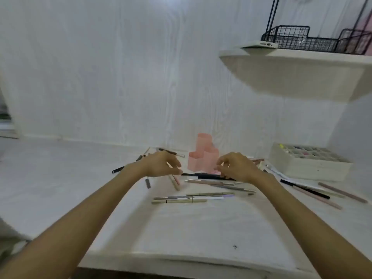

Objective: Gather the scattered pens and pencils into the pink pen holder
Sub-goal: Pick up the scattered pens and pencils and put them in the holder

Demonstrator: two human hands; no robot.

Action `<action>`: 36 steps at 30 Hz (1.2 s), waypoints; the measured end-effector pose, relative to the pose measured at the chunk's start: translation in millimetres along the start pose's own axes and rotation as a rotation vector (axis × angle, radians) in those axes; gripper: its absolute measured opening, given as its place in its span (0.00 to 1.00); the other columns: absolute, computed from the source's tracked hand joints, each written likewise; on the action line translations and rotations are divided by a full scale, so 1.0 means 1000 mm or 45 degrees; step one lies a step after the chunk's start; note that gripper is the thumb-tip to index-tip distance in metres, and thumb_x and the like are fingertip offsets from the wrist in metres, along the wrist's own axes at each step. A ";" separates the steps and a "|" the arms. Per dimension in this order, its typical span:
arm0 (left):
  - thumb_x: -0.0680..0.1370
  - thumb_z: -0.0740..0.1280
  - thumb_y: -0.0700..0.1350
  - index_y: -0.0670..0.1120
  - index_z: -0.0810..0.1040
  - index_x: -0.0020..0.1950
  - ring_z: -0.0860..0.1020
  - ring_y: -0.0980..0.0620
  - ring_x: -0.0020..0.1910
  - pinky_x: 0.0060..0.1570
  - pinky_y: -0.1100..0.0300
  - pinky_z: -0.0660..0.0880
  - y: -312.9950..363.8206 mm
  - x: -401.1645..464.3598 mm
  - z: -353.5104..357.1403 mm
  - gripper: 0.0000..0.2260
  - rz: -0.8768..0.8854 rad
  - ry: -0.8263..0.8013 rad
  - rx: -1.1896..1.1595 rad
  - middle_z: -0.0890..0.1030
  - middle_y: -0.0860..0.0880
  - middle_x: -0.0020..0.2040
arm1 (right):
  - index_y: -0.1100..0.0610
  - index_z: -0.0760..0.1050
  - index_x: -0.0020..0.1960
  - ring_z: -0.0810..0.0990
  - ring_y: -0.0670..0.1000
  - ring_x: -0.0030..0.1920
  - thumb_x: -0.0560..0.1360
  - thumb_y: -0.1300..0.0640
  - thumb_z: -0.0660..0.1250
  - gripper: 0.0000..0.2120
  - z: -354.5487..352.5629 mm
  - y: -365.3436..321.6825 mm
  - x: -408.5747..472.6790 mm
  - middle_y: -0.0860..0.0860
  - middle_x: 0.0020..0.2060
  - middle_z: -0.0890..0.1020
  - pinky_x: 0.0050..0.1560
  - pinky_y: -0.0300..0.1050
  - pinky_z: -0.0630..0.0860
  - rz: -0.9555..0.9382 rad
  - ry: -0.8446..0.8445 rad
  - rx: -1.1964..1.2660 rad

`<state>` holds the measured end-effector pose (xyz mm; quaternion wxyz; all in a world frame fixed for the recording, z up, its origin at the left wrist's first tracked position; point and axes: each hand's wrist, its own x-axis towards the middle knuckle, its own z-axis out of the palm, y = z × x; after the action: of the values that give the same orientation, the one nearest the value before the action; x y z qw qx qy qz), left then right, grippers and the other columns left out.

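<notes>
White wood-grain boards cover both the back wall and the wide white desk [60, 178], with a white wall shelf [291, 77] carrying black wire baskets [302, 40] up on the right. Below it, at the desk's right edge, sits a white divided organiser box [308, 166].

Near the back wall stands the pink plastic pen holder [203, 154], a cluster of tubes of differing heights, upright and seemingly still empty. Around its foot lie the scattered pens and pencils [193, 198]: some behind the hands, a group in front, more off to the right near the box.

Both forearms reach forward. The left hand [161, 164] and right hand [235, 166] are each curled, fingertips pinching opposite ends of a slim black pen [201, 175] held level just in front of the holder.

The risks, as I judge them: the holder looks light and the hands work just beside it, so a knuckle bump or a pen pushed in at a slant could tip it. A thin, round barrel pinched only at the tips may slip or roll. Loose pens near the front and right could roll towards the desk edge if swept by a forearm. Motion blur makes the exact finger contact uncertain.
</notes>
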<state>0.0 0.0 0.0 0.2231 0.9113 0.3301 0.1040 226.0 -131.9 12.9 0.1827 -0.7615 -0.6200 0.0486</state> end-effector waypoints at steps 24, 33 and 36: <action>0.69 0.73 0.58 0.57 0.81 0.48 0.73 0.62 0.38 0.39 0.65 0.70 -0.024 0.071 0.086 0.11 0.155 -0.010 -0.055 0.77 0.62 0.41 | 0.47 0.83 0.47 0.74 0.43 0.40 0.72 0.51 0.70 0.05 0.064 0.095 0.019 0.42 0.39 0.76 0.34 0.32 0.63 0.054 0.121 0.012; 0.63 0.72 0.67 0.60 0.80 0.43 0.75 0.63 0.38 0.35 0.66 0.69 -0.026 0.091 0.084 0.15 0.115 0.173 0.055 0.76 0.62 0.35 | 0.51 0.83 0.49 0.80 0.50 0.43 0.75 0.51 0.65 0.08 0.046 0.085 0.040 0.49 0.43 0.84 0.37 0.40 0.65 -0.290 -0.042 -0.561; 0.63 0.75 0.63 0.59 0.81 0.46 0.78 0.63 0.40 0.42 0.63 0.75 -0.027 0.091 0.072 0.16 0.139 0.037 0.016 0.80 0.61 0.39 | 0.53 0.81 0.44 0.78 0.50 0.39 0.76 0.53 0.63 0.09 0.036 0.077 0.048 0.49 0.39 0.82 0.32 0.39 0.62 -0.353 -0.180 -0.765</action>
<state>78.5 53.3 -72.7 0.2065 0.9277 0.2839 0.1272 297.9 -90.6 -39.1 -0.0884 -0.6845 -0.7154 -0.1087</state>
